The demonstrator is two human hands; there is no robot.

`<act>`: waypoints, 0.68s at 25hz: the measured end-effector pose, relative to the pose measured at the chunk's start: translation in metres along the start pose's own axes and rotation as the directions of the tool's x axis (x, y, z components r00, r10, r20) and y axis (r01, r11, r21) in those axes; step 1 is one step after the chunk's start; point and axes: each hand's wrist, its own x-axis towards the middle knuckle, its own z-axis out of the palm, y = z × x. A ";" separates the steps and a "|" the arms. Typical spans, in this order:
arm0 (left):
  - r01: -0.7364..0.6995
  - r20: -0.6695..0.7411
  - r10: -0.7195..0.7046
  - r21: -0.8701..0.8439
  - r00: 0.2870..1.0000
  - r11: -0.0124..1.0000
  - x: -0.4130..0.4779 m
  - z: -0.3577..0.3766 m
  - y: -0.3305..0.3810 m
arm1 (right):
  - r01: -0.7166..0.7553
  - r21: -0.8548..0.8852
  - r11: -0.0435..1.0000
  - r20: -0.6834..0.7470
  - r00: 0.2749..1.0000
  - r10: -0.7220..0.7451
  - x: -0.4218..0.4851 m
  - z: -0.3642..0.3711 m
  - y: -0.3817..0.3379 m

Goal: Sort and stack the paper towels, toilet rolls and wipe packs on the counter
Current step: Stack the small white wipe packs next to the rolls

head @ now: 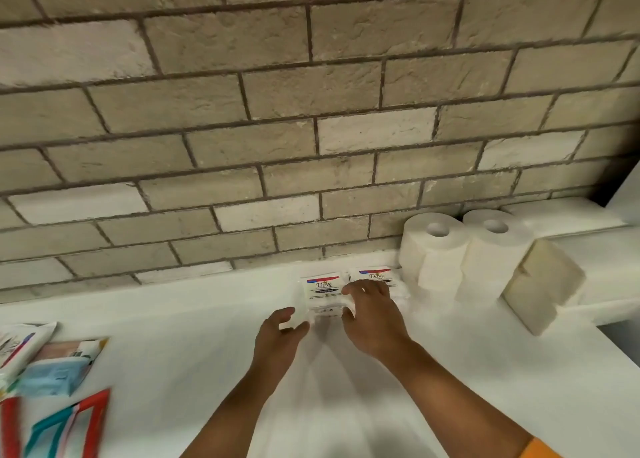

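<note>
Both hands pinch the white pack (323, 289) from its two sides: left hand (282, 322) with thumb and curled fingers on the left edge, right hand (372, 314) arched over the right edge, fingers bent down. Forearms bare and reach forward, with an orange sleeve (540, 450) at the right elbow. The pack lies flat at the back of the counter, near the wall, with a soft glossy wrapper and a Dove label. Rough beige brick wall (277, 94) with dark mortar lines. Smooth white counter (173, 319). Blurred colourful flat packs (59, 364) near the left edge. Two white toilet rolls (433, 249) stand upright and touching, right of the pack. Beige block of folded paper towels (543, 284), tilted, just beside the rolls. Second Dove pack (375, 274) next to the first, partly under the right hand.
</note>
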 end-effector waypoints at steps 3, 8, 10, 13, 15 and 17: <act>-0.061 -0.034 0.059 -0.053 0.998 0.997 -0.024 -0.038 -0.005 | -0.003 0.127 0.992 -0.055 0.998 0.010 -0.024 0.009 -0.031; -0.097 -0.036 0.095 -0.049 0.995 0.994 -0.061 -0.115 -0.015 | -0.091 0.242 0.966 0.019 0.996 0.089 -0.054 0.030 -0.093; -0.112 -0.045 0.110 -0.032 0.993 0.993 -0.076 -0.144 -0.023 | -0.121 0.302 0.946 0.049 0.993 0.112 -0.066 0.043 -0.117; -0.104 -0.067 0.104 0.010 0.992 0.995 -0.096 -0.189 -0.041 | -0.136 0.322 0.937 0.108 0.988 0.106 -0.086 0.067 -0.160; -0.087 -0.079 0.091 0.043 0.993 0.995 -0.105 -0.218 -0.054 | -0.092 0.275 0.957 0.155 0.987 0.051 -0.099 0.084 -0.193; -0.074 -0.094 0.079 0.058 0.992 0.996 -0.113 -0.243 -0.066 | -0.040 0.252 0.967 0.201 0.980 -0.012 -0.110 0.096 -0.222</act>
